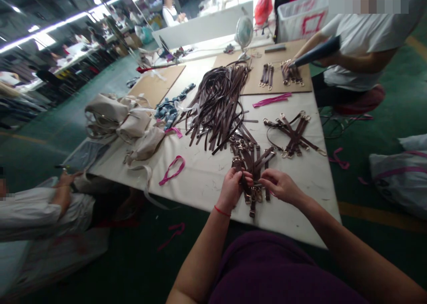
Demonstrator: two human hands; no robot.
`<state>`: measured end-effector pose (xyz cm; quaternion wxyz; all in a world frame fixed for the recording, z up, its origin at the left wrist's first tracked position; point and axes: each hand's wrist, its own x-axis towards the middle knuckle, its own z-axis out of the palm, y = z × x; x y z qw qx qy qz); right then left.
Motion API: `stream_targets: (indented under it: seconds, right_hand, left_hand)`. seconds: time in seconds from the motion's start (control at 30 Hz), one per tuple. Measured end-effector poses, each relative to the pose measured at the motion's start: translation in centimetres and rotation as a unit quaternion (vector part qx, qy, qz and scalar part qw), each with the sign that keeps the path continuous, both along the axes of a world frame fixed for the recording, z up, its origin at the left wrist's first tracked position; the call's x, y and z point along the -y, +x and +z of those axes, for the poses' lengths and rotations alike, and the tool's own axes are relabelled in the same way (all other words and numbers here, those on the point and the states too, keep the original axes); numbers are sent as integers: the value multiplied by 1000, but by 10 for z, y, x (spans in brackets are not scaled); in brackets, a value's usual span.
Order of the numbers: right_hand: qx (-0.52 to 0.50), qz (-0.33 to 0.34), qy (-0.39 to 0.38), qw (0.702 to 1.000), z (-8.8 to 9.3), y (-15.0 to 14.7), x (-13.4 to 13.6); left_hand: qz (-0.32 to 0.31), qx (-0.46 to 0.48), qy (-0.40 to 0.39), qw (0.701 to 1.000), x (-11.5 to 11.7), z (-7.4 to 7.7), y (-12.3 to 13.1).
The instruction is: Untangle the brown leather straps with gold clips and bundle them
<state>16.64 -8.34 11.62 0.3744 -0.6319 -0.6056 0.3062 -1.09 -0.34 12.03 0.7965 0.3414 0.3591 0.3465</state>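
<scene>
Two hands, left (231,190), right (279,186), on leather straps (253,175), near table edge (283,235)

Beige bags (116,113) and a pink loop (172,170) lie on the white table (200,193); a desk fan (244,34) stands beyond, and a co-worker (358,59) sits right, near a white bin (302,17).

Dark brown leather straps (256,162) — gold clasps (247,199) at their ends — crossed in a loose stack on the white table (207,193)
</scene>
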Motion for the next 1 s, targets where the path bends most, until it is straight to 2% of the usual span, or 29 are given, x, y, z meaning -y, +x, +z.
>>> stream_targets:
  seconds: [0.1,0.33,0.5,0.67,0.77,0.9,1.0]
  right_hand:
    - [1,30,8,1000,-2,9,-3]
    - [87,13,94,992,-5,-1,-15]
    - [146,31,101,984,-4,-3,-18]
    - [178,41,96,978,-3,-3,-15]
    - [169,39,97,980,-2,-4,-13]
    - [99,13,110,989,-1,-2,-11]
    - [121,28,96,988,1,-1,-8]
  left_hand:
    - [-1,-16,3,1000,0,3,-4]
    - [-59,-14,42,997,10,3,0]
    - [-78,-31,56,995,15,8,4]
    - [-79,-26,64,995,19,5,4]
    - [-82,-27,74,994,21,4,5]
    - [-81,-35,72,993,24,5,7]
    - [-84,-49,66,993,24,7,8]
